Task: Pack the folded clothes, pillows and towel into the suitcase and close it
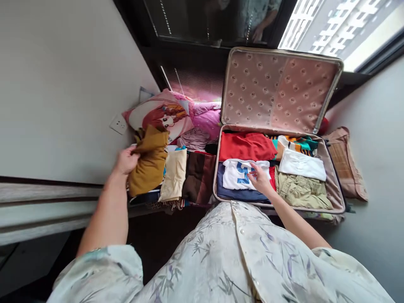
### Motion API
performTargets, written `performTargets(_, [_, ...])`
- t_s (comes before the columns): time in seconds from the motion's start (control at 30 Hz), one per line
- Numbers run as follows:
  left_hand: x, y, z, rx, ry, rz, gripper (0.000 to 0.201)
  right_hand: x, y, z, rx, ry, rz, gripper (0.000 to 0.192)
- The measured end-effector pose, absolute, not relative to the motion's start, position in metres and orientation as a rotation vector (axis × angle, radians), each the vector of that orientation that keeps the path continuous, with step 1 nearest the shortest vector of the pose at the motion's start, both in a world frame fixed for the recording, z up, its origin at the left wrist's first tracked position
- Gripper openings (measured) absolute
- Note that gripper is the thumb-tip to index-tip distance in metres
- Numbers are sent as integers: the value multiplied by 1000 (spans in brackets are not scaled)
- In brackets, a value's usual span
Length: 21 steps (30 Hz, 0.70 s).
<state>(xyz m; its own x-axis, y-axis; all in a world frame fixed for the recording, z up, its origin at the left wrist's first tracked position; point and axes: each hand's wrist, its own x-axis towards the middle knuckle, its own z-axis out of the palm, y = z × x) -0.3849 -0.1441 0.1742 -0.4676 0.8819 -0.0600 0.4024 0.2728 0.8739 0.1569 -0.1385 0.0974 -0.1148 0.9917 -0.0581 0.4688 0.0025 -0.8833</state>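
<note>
Left hand (pixel 126 160): fingers closed on the near-wall edge of a mustard-yellow folded garment (pixel 149 168), its upper flap partly lifted; the garment is at the outer end of the clothes row, left of the suitcase (pixel 335 191). Beside it, in order toward the case: cream folded garment (pixel 174 174), dark brown folded garment (pixel 193 174), maroon folded garment (pixel 206 179). Behind the mustard garment: pink cartoon pillow (pixel 181 122), leaning near a wall socket (pixel 118 124).

Right hand (pixel 261 180): grasping nothing visible, fingers loosely spread over a white shirt with blue numerals (pixel 232 174) inside the case; contact with the cloth cannot be determined. The shirt lies on navy folded cloth (pixel 240 193).

Suitcase contents otherwise: red garment (pixel 246 145) at rear left, multicoloured patterned garment (pixel 293 145) at rear right, white folded garment (pixel 301 164) overlapping khaki garment (pixel 303 191). Patterned pink lid lining (pixel 274 97) stands raised behind.
</note>
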Motion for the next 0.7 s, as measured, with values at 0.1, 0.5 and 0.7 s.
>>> performTargets(0.1, [-347, -136, 224, 1283, 1818, 1134, 35, 191, -134, 105, -1637, -1406, 1117, 58])
performTargets(0.5, [-38, -120, 182, 1985, 1034, 461, 33, 229, -125, 127, -1154, -396, 2076, 62])
performTargets(0.7, [-14, -138, 180, 2207, 1108, 246, 41, 230, -128, 106, -1145, -414, 1918, 41])
